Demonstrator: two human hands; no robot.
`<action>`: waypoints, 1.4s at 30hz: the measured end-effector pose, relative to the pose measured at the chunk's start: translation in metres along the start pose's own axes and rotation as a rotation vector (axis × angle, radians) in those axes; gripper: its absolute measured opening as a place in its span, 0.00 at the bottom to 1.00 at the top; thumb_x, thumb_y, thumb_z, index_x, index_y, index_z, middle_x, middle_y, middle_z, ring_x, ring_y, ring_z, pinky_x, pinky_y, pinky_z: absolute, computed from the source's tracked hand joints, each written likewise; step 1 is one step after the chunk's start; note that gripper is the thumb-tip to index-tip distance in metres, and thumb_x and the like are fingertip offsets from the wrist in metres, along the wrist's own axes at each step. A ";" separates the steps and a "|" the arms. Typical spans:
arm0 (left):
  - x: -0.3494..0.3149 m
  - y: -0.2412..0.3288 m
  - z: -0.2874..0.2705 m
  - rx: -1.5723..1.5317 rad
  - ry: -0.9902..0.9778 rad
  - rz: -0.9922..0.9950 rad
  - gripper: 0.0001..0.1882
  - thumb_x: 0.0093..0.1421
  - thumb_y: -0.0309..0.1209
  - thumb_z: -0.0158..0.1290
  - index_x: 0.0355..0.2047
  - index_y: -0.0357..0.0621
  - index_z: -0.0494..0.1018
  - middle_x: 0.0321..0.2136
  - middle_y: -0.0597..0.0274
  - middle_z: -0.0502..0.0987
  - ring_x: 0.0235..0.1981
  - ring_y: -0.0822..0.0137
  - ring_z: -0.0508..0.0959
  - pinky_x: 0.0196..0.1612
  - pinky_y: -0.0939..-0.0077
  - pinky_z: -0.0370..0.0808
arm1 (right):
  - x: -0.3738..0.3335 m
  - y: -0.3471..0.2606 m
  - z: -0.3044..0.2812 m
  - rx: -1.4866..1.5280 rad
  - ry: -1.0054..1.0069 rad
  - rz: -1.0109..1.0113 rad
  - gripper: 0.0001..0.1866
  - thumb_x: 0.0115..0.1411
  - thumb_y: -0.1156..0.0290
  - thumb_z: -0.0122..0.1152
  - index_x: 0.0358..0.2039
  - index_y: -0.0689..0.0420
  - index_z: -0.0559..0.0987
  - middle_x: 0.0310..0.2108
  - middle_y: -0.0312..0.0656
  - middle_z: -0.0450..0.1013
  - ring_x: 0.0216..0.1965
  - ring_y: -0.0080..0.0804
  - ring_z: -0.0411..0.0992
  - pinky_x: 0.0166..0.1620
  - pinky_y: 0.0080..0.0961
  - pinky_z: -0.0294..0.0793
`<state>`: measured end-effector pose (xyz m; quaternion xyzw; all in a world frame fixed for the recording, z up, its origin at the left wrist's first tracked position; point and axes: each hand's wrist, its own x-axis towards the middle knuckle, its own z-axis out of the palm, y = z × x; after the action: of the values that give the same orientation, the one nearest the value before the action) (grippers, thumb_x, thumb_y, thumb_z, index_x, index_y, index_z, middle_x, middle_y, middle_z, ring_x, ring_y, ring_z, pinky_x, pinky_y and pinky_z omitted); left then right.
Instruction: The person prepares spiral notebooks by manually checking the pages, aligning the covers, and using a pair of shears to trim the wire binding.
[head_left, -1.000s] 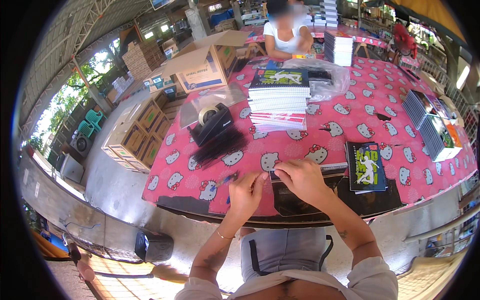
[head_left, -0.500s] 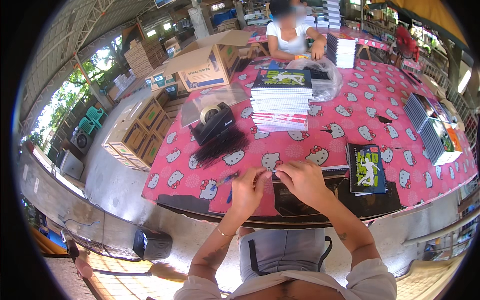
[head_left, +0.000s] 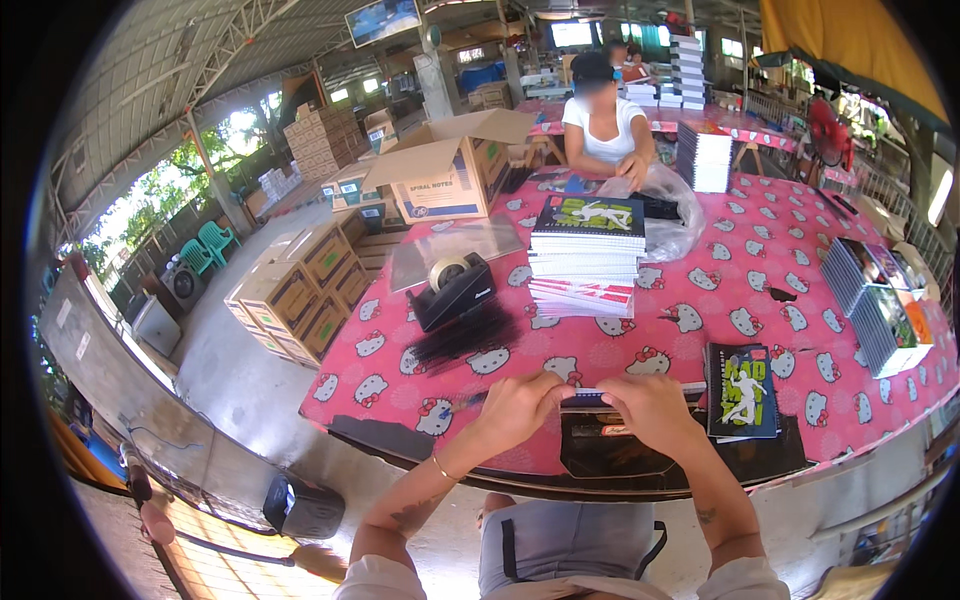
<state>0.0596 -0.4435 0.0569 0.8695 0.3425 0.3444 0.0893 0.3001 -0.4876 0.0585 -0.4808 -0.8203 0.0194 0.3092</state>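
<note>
Side by side near the table's front edge, both my hands pinch a thin notebook [head_left: 583, 394], whose narrow edge faces me. My left hand [head_left: 522, 408] has thumb and fingers closed at its left end. My right hand [head_left: 648, 410] grips farther along the same edge, and part of the notebook shows beyond it. Whether a coil sits in this edge is too small to tell. Just right of my right hand lies a dark notebook [head_left: 742, 392] with a white figure on its cover. A bundle of black spiral coils [head_left: 463, 338] rests beyond my left hand.
A black tape dispenser [head_left: 450, 292] stands behind the coils. Beyond is a tall notebook stack [head_left: 586, 262]; more notebooks [head_left: 872, 305] lie at the right. An open carton [head_left: 445, 180] stands far left. Across the pink-covered table [head_left: 690, 285], a person [head_left: 607, 130] handles a clear plastic bag [head_left: 675, 215].
My hands have moved apart along the notebook's edge, the left one leftward and the right one rightward. The view has tilted up, so the table sits lower in the picture.
</note>
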 end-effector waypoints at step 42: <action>-0.031 0.030 0.067 0.482 0.021 -0.020 0.47 0.70 0.60 0.38 0.67 0.20 0.55 0.69 0.27 0.55 0.72 0.31 0.51 0.70 0.28 0.40 | 0.000 0.009 0.018 0.001 0.087 -0.017 0.06 0.60 0.65 0.61 0.34 0.52 0.81 0.28 0.40 0.78 0.30 0.44 0.79 0.30 0.43 0.76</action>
<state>0.1037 -0.4805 0.0017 0.8587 0.4242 0.2611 -0.1208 0.2982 -0.4783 0.0410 -0.4740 -0.8101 -0.0038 0.3452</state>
